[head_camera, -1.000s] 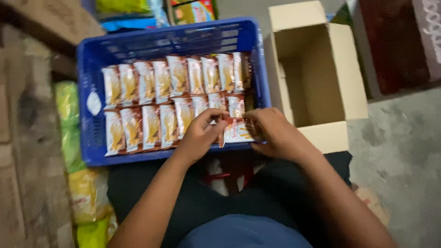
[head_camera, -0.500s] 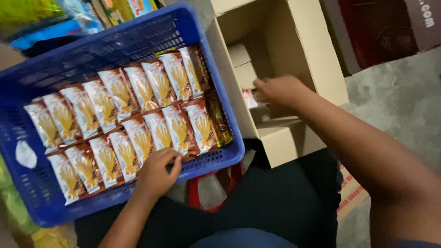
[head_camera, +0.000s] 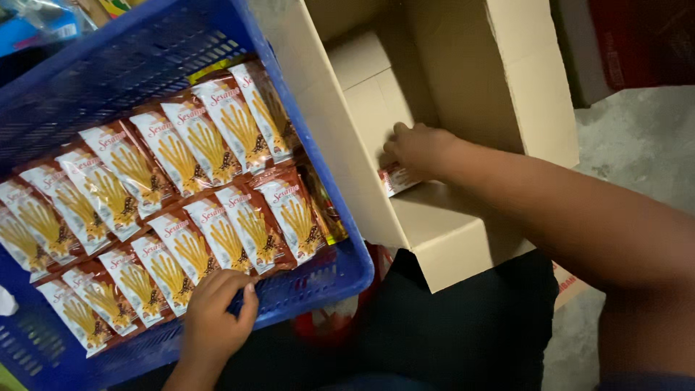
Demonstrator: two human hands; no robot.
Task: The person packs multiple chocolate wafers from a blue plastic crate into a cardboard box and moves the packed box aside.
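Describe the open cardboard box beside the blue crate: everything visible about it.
The plain brown cardboard box stands open-topped right of the blue plastic crate, its near-left wall pressed against the crate's side. Its flaps are folded outward. Its inner walls and floor look bare and pale. The person's right hand reaches inside, holding a small red-and-white snack packet low against the near wall. No other contents are visible. It sits on grey concrete floor.

Grey concrete floor [head_camera: 637, 137] lies right of the open cardboard box. A dark red carton [head_camera: 637, 40] stands on it beyond the box's far right corner. A red-framed item [head_camera: 376, 264], partly hidden, sits below the box's near left corner. Blue plastic packaging [head_camera: 36, 32] lies well left of the box.
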